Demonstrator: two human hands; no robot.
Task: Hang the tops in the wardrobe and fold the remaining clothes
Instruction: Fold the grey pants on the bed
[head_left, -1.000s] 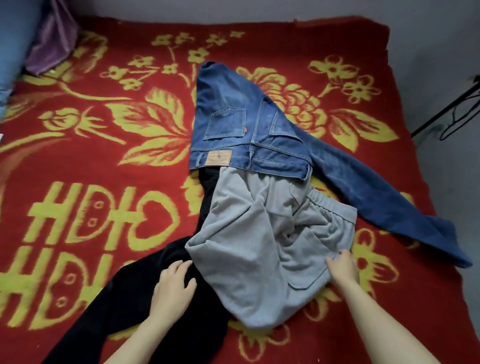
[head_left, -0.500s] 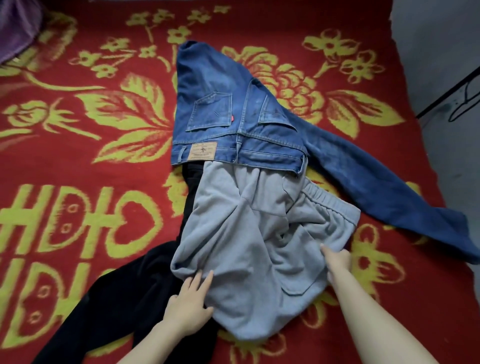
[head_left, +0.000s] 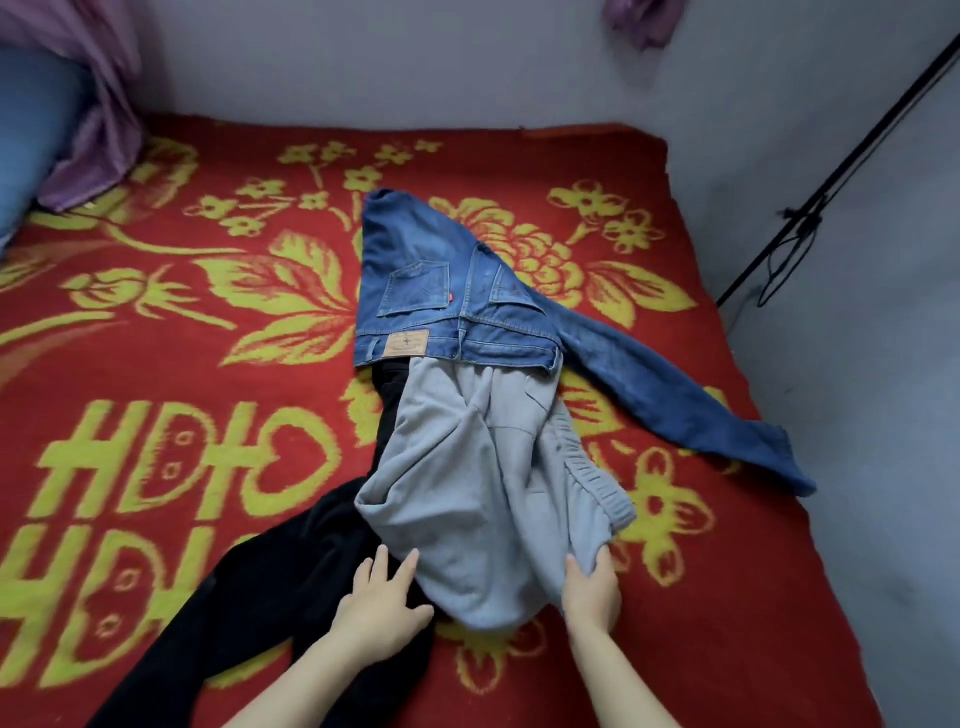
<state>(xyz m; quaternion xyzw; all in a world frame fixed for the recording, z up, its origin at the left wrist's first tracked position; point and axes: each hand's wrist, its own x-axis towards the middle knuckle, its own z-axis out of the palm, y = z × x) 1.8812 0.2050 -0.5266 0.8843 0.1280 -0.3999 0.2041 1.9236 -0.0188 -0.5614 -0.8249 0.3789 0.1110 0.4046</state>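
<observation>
Grey sweatpants look next for folding: right hand pinches their bunched edge, left hand lies flat-fingered alongside. Probably needs tugging them clear of the jeans.

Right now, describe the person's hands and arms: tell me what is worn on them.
The left hand and right hand are bare: no gloves, rings, watch or bracelet show. Both forearms are uncovered to the frame's edge, no sleeve in view.

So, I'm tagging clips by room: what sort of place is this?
Probably a bedroom: a red bed blanket with yellow flowers, a blue pillow at its corner, blue denim jeans and grey cotton sweatpants spread on it.
</observation>
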